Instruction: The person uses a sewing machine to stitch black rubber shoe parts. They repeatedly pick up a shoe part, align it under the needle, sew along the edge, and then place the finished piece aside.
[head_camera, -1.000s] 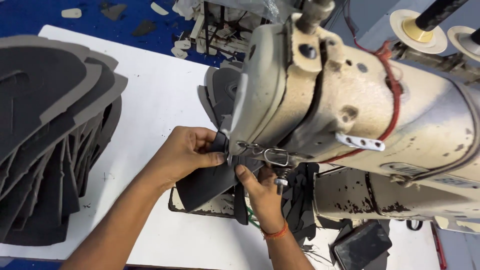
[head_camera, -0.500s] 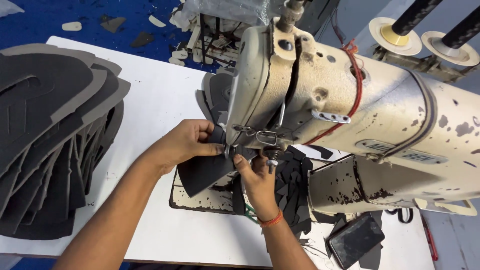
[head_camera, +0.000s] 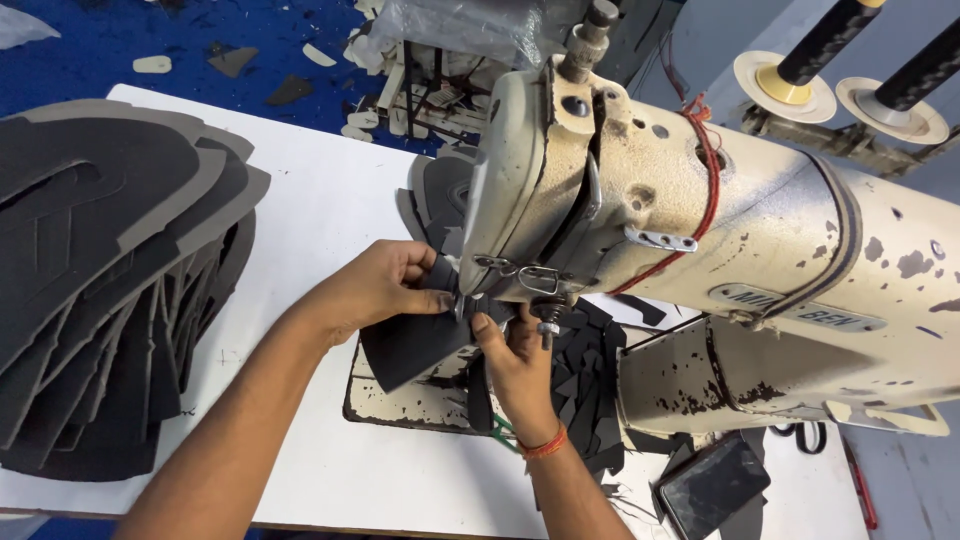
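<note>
You have bright, even light from above, and the white table (head_camera: 330, 210) shows no blown-out patches. Shadows are soft: a faint one lies under your left arm (head_camera: 250, 430), a darker one sits beneath the machine head (head_camera: 640, 200) around the needle. The cream paint carries a mild sheen, no hard glare. Focus is sharp across the middle. The grey stack (head_camera: 100, 270) at the frame's left bends with wide-angle stretch, and the spool stands (head_camera: 840, 80) lean outward.

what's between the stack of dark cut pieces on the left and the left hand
In the head view, only bare white tabletop lies between the stack and the left hand.
</note>
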